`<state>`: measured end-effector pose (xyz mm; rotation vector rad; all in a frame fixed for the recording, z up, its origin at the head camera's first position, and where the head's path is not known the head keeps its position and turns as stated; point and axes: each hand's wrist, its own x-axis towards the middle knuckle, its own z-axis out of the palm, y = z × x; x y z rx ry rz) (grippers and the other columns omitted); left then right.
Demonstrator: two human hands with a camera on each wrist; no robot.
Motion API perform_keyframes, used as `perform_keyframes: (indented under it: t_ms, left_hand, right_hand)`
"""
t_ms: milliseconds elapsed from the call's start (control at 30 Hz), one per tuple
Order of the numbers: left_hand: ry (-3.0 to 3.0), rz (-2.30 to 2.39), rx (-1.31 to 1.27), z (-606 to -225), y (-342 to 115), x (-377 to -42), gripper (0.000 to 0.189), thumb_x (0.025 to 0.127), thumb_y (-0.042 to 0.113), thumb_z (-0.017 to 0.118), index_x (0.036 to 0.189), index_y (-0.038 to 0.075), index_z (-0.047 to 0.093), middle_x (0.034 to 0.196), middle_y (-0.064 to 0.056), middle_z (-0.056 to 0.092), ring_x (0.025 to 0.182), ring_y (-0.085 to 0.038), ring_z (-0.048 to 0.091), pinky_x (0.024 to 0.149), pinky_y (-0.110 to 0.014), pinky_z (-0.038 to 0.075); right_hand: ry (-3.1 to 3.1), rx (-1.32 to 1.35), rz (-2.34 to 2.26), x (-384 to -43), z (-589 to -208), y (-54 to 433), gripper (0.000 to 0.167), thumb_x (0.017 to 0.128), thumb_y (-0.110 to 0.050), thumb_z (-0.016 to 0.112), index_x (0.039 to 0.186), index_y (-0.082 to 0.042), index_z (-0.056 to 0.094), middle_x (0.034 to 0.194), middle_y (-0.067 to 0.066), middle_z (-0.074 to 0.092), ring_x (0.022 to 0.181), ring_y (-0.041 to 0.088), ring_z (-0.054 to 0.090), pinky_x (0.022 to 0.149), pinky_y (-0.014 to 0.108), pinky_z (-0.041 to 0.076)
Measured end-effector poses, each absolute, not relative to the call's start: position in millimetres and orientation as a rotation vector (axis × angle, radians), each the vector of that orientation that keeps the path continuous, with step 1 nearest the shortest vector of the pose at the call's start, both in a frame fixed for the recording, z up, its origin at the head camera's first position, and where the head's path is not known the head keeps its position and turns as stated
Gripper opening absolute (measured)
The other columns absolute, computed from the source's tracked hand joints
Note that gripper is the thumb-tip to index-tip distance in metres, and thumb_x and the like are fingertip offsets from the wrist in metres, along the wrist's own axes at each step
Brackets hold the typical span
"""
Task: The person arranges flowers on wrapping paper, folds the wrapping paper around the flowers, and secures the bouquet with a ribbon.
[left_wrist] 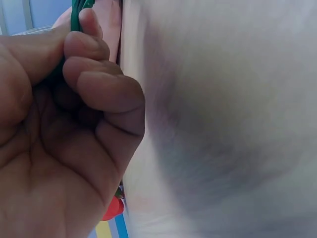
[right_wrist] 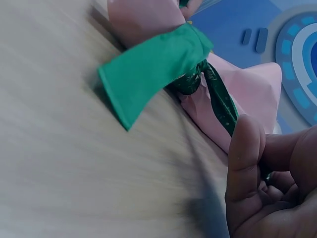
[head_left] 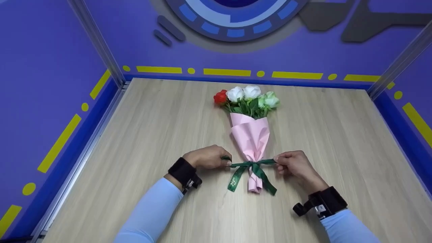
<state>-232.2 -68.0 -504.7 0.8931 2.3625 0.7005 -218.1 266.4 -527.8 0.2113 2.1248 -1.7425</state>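
A bouquet (head_left: 250, 135) in pink wrapping paper lies on the table, its blooms toward the back wall. Around its narrow neck a green ribbon (head_left: 249, 164) is tied, drawn out taut to both sides. My left hand (head_left: 210, 157) pinches the ribbon between thumb and fingers on the left. On the right, my right hand (head_left: 297, 165) grips the other side between thumb and forefinger. Two ribbon tails (head_left: 237, 179) spread below the knot, over and beside the rolled paper end. The right wrist view shows the knot (right_wrist: 190, 82) close up, with one broad tail standing off it.
One red rose (head_left: 220, 97), two white roses and a pale green bloom (head_left: 271, 100) top the bouquet above green leaves. Under everything is a wood-grain table (head_left: 162, 114). Blue panels (head_left: 216, 57) with yellow marks enclose its back and sides.
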Motion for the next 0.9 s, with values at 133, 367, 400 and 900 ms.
perform_keyframes:
  t_ms: [133, 367, 400, 900]
  left_hand:
    - [2.370, 0.723, 0.880, -506.3, -69.3, -232.4, 0.022, 0.107, 0.025, 0.060, 0.100, 0.010, 0.075, 0.077, 0.012, 0.056, 0.071, -0.007, 0.049, 0.067, -0.022, 0.038]
    - [2.415, 1.124, 0.618, -512.5, -65.3, -224.2, 0.028, 0.108, 0.029, 0.058, 0.091, 0.010, 0.069, 0.069, 0.009, 0.050, 0.061, -0.008, 0.046, 0.059, -0.024, 0.038]
    - [2.385, 1.233, 0.555, -513.6, -63.8, -222.9, 0.029, 0.109, 0.032, 0.058, 0.091, 0.011, 0.069, 0.068, 0.009, 0.053, 0.060, -0.008, 0.048, 0.058, -0.024, 0.040]
    - [2.456, 1.204, 0.330, -508.9, -22.0, -203.9, 0.024, 0.090, 0.026, 0.084, 0.109, 0.016, 0.074, 0.108, 0.000, 0.072, 0.091, -0.013, 0.061, 0.082, -0.030, 0.051]
  right_hand:
    - [2.127, 0.232, -1.745, -218.8, -528.3, 265.3, 0.022, 0.099, -0.003, 0.068, 0.110, 0.015, 0.069, 0.070, 0.001, 0.065, 0.058, 0.007, 0.062, 0.056, 0.024, 0.058]
    - [2.456, 0.166, -1.613, -210.1, -523.3, 261.6, 0.036, 0.102, -0.026, 0.070, 0.117, 0.006, 0.062, 0.075, 0.003, 0.064, 0.057, 0.011, 0.062, 0.055, 0.027, 0.056]
    - [2.594, 0.126, -1.541, -206.6, -521.3, 260.1, 0.039, 0.101, -0.031, 0.071, 0.117, 0.003, 0.061, 0.077, 0.003, 0.063, 0.059, 0.011, 0.060, 0.056, 0.027, 0.053]
    - [2.709, -0.164, -1.316, -171.4, -526.1, 222.2, 0.008, 0.096, -0.018, 0.077, 0.092, -0.012, 0.078, 0.081, -0.002, 0.068, 0.073, 0.011, 0.055, 0.064, 0.024, 0.043]
